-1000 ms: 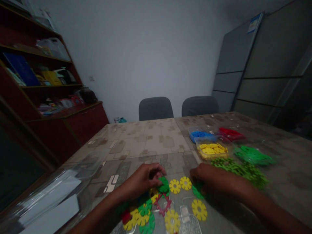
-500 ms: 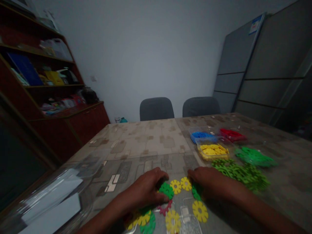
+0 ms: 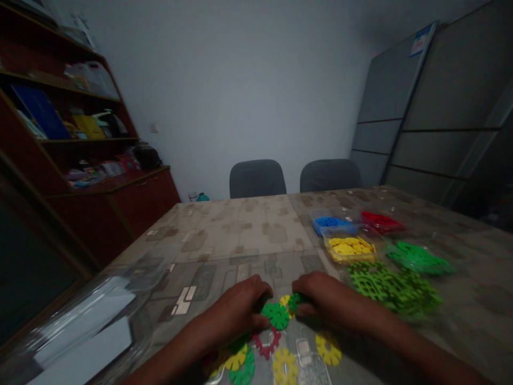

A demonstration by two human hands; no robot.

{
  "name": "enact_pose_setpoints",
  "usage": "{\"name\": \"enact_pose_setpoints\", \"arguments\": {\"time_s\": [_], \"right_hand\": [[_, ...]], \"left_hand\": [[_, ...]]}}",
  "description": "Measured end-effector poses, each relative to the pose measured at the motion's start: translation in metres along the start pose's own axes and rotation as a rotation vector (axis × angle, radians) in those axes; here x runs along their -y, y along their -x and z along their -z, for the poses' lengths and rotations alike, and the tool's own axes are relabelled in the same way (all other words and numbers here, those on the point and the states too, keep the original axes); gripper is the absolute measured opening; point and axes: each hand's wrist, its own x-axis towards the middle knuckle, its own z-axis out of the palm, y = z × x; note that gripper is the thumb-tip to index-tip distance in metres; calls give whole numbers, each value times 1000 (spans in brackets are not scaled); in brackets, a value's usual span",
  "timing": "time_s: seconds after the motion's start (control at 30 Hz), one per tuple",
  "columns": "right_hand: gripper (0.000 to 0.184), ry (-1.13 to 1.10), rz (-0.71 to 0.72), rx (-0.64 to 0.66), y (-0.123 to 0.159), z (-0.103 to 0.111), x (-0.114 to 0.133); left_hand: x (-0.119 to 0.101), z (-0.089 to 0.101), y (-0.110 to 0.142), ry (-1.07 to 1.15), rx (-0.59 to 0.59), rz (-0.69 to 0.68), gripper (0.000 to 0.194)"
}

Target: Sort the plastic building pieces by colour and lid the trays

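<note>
My left hand (image 3: 246, 302) pinches the left edge of a green notched plastic disc (image 3: 276, 315), thumb below and fingers above. Close beside it, my right hand (image 3: 320, 294) grips a second green notched disc (image 3: 294, 303), partly covered by its fingers. Between the two shows part of a yellow notched disc (image 3: 285, 301); whether they are joined I cannot tell. Just below the left disc lies a dark red toothed piece (image 3: 267, 345). Nearer me are a yellow disc (image 3: 285, 366), another yellow disc (image 3: 328, 348) and a green disc (image 3: 242, 368), partly under my left forearm.
To the right are tubs of yellow pieces (image 3: 350, 248), blue pieces (image 3: 332, 224) and red pieces (image 3: 382, 222), a green heap (image 3: 419, 258) and light-green pieces (image 3: 395, 286). A clear plastic container (image 3: 96, 326) with white cards is at left. Two chairs (image 3: 257, 179) stand beyond the table.
My right hand has moved left with its green disc, close to the left one. Of two yellow discs between the hands, only part of one clearly shows now. The red piece is less covered.
</note>
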Motion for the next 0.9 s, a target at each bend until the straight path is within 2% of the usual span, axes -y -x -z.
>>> {"name": "enact_pose_setpoints", "arguments": {"time_s": [0.17, 0.27, 0.43, 0.53, 0.73, 0.9], "right_hand": [[12, -118, 47, 1, -9, -18, 21], [21, -163, 60, 8, -10, -21, 29], [30, -116, -36, -17, -16, -28, 29], [36, -104, -47, -28, -18, -31, 26], [25, -110, -64, -68, -18, -30, 23], [26, -125, -45, -64, -20, -34, 36]], "left_hand": [[2, 11, 3, -6, 66, 25, 24], [5, 14, 3, 1, 91, 36, 29], [8, 15, 5, 3, 90, 57, 37], [7, 18, 7, -8, 85, 71, 32], [10, 22, 9, 2, 151, 39, 24], [17, 24, 8, 28, 193, 34, 20]]}}
